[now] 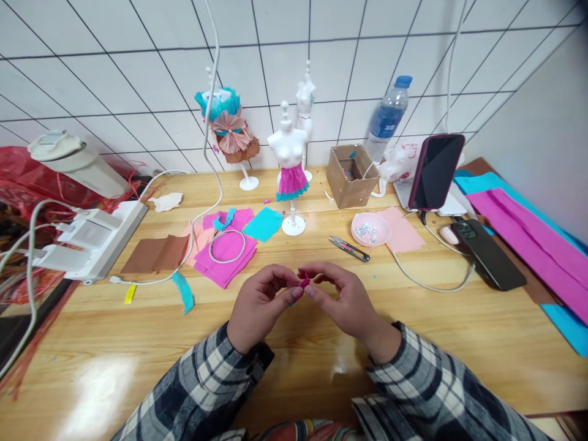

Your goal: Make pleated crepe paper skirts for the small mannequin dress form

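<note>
Between my fingertips is a small crumpled piece of magenta crepe paper (pixel 305 282), mostly hidden by the fingers. My left hand (pixel 265 300) pinches it from one side, and my right hand (pixel 342 300) from the other. Beyond my hands stands a white mini dress form (pixel 287 146) in a magenta skirt (pixel 293 182) with a teal hem. Magenta paper squares (pixel 225 269) and a teal square (pixel 264 224) lie to its left. Thread snips (pixel 349 248) rest to the right of it, beside a pink dish (pixel 384 231) of small shiny pieces.
Behind are a dressed form (pixel 232 131), a bare form (pixel 305 98), a cardboard box (pixel 346 184) and a water bottle (pixel 388 116). Phones (pixel 436 171) and paper strips (pixel 528 245) lie right. A power strip (pixel 103 245) and a white cable (pixel 206 214) are left.
</note>
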{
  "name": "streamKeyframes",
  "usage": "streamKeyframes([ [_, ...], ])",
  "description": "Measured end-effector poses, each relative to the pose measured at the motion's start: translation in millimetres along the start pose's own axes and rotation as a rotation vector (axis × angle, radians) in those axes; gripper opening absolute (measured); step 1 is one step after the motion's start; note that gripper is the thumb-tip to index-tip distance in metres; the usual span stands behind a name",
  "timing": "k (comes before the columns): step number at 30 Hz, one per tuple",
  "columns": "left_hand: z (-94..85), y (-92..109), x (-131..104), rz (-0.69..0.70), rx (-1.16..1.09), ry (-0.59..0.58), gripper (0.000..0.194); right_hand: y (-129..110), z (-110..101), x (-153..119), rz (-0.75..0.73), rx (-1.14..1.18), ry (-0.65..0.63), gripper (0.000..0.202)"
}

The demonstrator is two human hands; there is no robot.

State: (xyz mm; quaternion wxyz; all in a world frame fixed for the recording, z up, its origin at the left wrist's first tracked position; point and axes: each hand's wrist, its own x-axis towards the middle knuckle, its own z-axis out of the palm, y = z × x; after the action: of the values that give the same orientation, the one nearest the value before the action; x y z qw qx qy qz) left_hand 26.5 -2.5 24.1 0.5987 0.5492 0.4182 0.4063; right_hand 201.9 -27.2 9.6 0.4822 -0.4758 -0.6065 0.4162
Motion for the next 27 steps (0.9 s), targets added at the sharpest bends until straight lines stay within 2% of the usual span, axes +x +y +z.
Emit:
streamKeyframes([
  [3,-2.9,-1.7,0.9,-0.01,-0.04,0.003,0.02,-0.5,0.3,1.5,0.022,-0.004,0.032,0.009],
  [6,-4.6,-2.9,2.3,-0.038,-0.077,-0.038,0.019,-0.2,1.0,1.7,0.064,0.101,0.04,0.005],
  [10,-2.6,-0.8,3.2,-0.055,-0.075,-0.103,0.022,1.9,1.0,1.1,0.095,0.207,0.036,0.006],
  [14,-2.0,1.7,3.2,-0.01,0.023,-0.114,0.017,1.0,0.4,1.7,0.082,0.126,0.066,0.004],
  [18,-4.6,-1.1,2.9,-0.008,0.113,-0.089,0.016,-1.5,1.2,2.0,0.066,0.068,0.061,0.002],
  [23,-5.9,-6.4,2.9,-0.038,0.086,0.003,0.017,-0.3,2.5,0.9,0.084,0.101,0.059,0.005],
  [27,-4.6,-6.3,2.0,-0.006,0.115,-0.009,0.015,0.5,2.3,0.7,0.097,0.127,0.038,0.021],
])
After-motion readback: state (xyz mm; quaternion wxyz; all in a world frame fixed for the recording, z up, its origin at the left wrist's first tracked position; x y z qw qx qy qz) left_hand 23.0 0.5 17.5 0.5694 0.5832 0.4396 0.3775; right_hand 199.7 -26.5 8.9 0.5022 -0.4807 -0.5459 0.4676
